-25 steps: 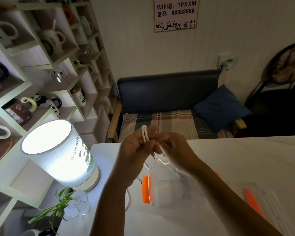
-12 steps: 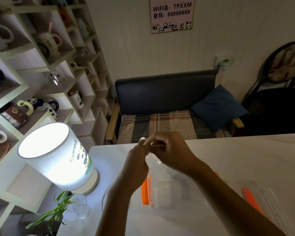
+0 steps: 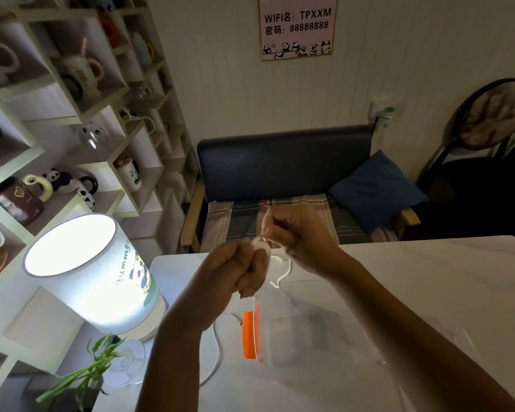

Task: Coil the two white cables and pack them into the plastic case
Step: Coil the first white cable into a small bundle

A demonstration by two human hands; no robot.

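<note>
white cable [image 3: 281, 270] held above the table's [image 3: 428, 278] far edge.
my left hand [image 3: 235, 272] grips its coil; my right hand [image 3: 298, 236] pinches the loose end above the plastic case [image 3: 309, 337].

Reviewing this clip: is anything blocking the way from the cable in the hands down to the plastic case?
Nothing visible does. Both the left hand and right hand grip the white cable directly above the clear plastic case, which stands open with its orange latch toward the left.
</note>
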